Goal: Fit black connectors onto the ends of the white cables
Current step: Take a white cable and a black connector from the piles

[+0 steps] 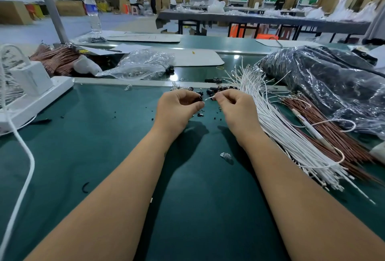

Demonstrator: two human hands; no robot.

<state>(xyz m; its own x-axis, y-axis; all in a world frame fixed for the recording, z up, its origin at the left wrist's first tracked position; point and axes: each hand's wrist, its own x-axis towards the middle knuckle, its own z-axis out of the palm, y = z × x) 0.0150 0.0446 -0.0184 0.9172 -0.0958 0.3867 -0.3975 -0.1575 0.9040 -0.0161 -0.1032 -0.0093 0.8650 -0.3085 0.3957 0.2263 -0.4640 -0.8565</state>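
My left hand (pixel 179 108) pinches a small black connector (pixel 199 98) between thumb and fingertips above the green table. My right hand (pixel 235 110) pinches the end of a white cable (pixel 209 98), whose tip points left at the connector and almost touches it. A thick bundle of white cables (pixel 287 135) fans out on the table just right of my right hand. Loose black connectors (pixel 216 90) lie in a small heap behind both hands, with a few more scattered near my left hand.
Brown cables (pixel 333 135) lie right of the white bundle. A large plastic bag (pixel 325 81) fills the far right. A clear bag (pixel 141 65) and another brown bundle (pixel 56 58) sit behind. A white power strip (pixel 31 98) and cord (pixel 23 169) occupy the left.
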